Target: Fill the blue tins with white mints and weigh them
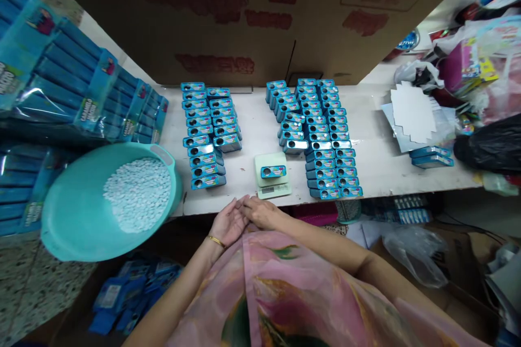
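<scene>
At the table's front edge, my left hand (230, 222) is turned palm up and loosely cupped, with nothing visible in the palm. My right hand (262, 212) meets its fingertips, fingers bent and pressed together; whatever may be between them is hidden. Just beyond my hands stands a pale green digital scale (277, 190), bearing one small blue tin (273, 172) with a dark round spot on top. Similar tins stand in rows left (205, 181) and right (324, 193) of the scale. A turquoise basin (73, 200) at the left holds many small pale tablets (140, 195).
A large cardboard box (309, 27) closes off the back of the white table (252, 119). Wrapped blue packs (69, 76) are stacked at far left. White card (413, 111), two blue tins (431, 160) and plastic bags crowd the right. Blue packages (122, 293) lie in a box below.
</scene>
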`<state>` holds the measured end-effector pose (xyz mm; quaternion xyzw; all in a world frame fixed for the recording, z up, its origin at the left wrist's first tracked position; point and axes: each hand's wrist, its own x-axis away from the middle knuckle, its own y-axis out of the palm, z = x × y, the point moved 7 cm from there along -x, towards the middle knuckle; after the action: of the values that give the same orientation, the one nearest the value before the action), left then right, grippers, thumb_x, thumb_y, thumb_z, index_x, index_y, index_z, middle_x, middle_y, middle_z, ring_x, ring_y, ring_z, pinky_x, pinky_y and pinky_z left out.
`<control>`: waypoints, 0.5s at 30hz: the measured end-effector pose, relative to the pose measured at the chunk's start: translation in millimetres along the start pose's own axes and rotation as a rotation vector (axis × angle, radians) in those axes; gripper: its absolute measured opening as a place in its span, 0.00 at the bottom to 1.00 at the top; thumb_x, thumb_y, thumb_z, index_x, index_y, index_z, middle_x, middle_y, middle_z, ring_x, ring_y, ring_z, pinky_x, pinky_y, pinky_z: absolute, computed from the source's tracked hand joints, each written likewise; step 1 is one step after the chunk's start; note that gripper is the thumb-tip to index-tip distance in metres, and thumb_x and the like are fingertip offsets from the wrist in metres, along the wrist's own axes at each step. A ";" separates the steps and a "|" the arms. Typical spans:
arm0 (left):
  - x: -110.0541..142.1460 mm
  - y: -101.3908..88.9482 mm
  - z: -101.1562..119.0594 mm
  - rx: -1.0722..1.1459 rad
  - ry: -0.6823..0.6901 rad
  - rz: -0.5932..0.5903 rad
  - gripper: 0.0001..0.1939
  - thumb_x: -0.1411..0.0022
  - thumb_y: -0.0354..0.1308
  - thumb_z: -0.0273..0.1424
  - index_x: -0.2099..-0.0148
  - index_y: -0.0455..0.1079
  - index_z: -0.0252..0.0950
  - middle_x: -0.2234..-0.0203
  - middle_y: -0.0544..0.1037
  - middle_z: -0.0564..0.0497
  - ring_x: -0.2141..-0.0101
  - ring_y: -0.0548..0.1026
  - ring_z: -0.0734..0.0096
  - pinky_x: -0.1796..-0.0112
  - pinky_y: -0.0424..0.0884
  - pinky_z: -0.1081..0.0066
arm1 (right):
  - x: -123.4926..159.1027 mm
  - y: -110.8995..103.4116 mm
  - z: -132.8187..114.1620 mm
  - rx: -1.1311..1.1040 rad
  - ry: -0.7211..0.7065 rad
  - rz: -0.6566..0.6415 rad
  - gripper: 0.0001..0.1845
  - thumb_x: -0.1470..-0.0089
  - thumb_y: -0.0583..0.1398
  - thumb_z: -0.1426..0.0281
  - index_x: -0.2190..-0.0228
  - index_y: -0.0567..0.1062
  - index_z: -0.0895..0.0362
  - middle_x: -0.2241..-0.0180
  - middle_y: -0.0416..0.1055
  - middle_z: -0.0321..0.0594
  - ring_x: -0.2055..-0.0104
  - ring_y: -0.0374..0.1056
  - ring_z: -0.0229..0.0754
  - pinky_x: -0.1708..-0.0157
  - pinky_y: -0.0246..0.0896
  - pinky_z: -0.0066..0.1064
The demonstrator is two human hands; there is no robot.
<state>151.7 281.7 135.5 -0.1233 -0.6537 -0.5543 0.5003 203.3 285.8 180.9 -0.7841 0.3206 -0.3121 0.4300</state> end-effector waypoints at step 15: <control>51.0 -35.7 121.1 -0.217 0.703 0.290 0.06 0.47 0.51 0.25 0.66 0.68 0.35 0.73 0.75 0.50 0.68 0.73 0.74 0.63 0.68 0.71 | 18.0 -61.7 96.4 -0.169 0.264 0.458 0.12 0.47 0.50 0.75 0.64 0.71 0.58 0.63 0.66 0.43 0.60 0.61 0.38 0.59 0.57 0.30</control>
<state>39.6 351.7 168.3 -0.0690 -0.3558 -0.5522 0.7508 302.4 343.8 196.7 -0.6769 0.5677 -0.2786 0.3767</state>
